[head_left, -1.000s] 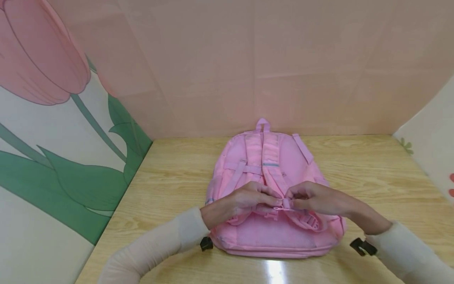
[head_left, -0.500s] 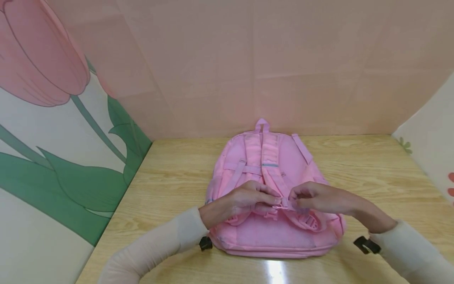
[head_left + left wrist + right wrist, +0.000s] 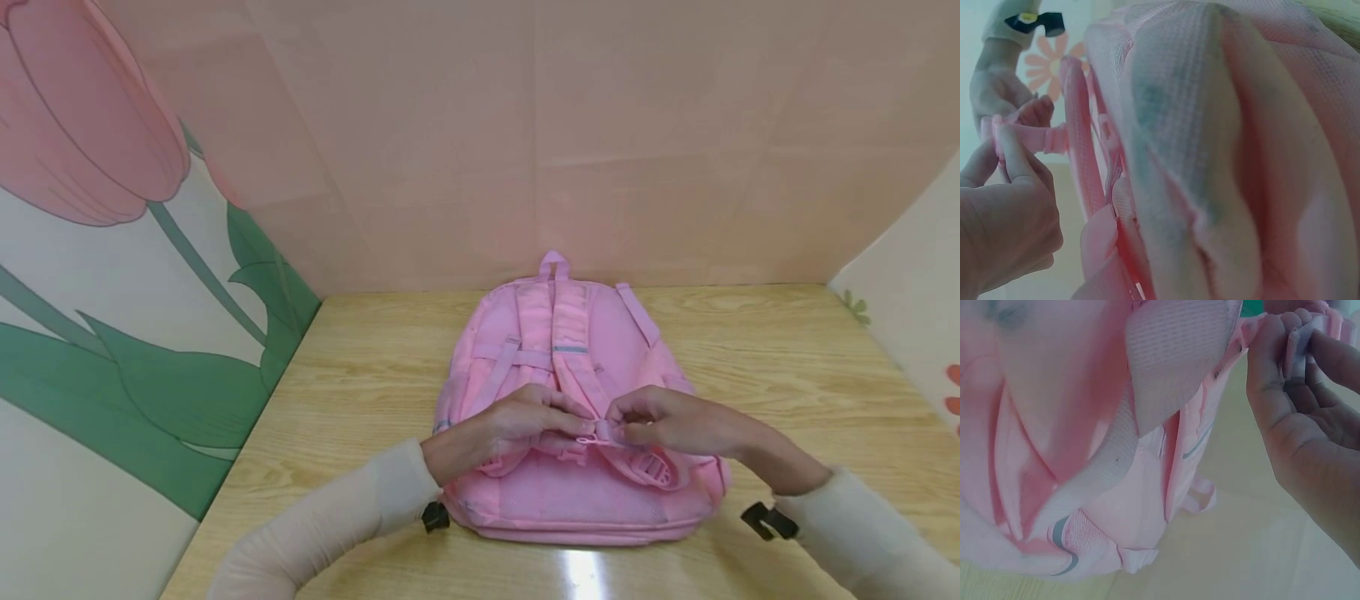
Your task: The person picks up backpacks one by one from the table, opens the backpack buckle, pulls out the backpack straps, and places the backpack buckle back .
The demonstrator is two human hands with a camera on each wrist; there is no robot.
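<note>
A pink backpack (image 3: 577,500) lies on the table with its shoulder straps (image 3: 573,312) facing up and its top loop (image 3: 555,262) pointing away from me. Over its lower part, my left hand (image 3: 521,421) pinches a pink plastic strap buckle (image 3: 999,134) between thumb and fingers. Just to the right, my right hand (image 3: 678,421) pinches the end of a webbing strap (image 3: 1299,347) that runs to the buckle. In the left wrist view the buckle is held clear of the bag, partly covered by fingers. Another pink buckle (image 3: 573,456) hangs below the left hand.
The bag rests on a wood-grain table (image 3: 360,375). Behind it rises a plain pinkish backdrop (image 3: 450,167). A tulip-printed panel (image 3: 172,333) stands at the left, a pale printed panel (image 3: 915,275) at the right. A loose strap (image 3: 639,315) lies on the bag's upper right.
My right hand shifts slightly right, then back left toward the buckle, still pinching the strap. The left hand and the backpack stay practically in place.
</note>
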